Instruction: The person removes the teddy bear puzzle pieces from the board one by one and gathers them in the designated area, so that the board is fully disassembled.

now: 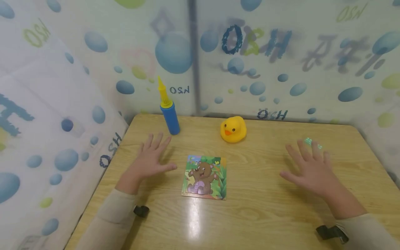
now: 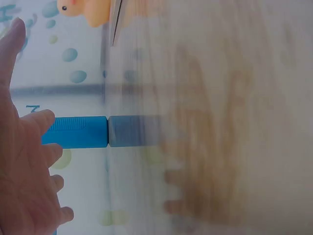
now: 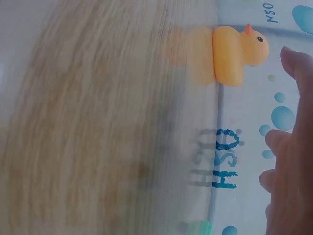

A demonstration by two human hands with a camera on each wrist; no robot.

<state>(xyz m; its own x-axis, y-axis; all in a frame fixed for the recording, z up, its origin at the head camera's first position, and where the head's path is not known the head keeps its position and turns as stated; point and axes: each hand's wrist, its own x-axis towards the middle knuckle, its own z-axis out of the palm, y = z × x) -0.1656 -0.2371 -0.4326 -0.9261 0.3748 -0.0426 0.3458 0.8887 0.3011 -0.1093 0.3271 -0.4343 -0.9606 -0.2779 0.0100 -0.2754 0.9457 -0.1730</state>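
My left hand [image 1: 150, 159] is spread over the left part of the table, palm down, holding nothing. Just beyond its fingertips stands a blue hand pump [image 1: 170, 119] with a yellow nozzle pointing up; its blue body [image 2: 78, 132] also shows past the fingers in the left wrist view. Over the right side my right hand [image 1: 312, 172] is spread too, with nothing in it. Between the hands lies a square bear puzzle [image 1: 203, 177], its pieces set in the board. A yellow rubber duck [image 1: 233, 130] sits farther back, also seen in the right wrist view [image 3: 229, 56].
Small mint-green pieces [image 1: 308, 141] lie beyond the right hand's fingers. The glossy wooden table [image 1: 256, 215] meets a printed curtain [image 1: 218, 80] at the back and another along the left. Dark straps [image 1: 141, 211] hang at both sleeves.
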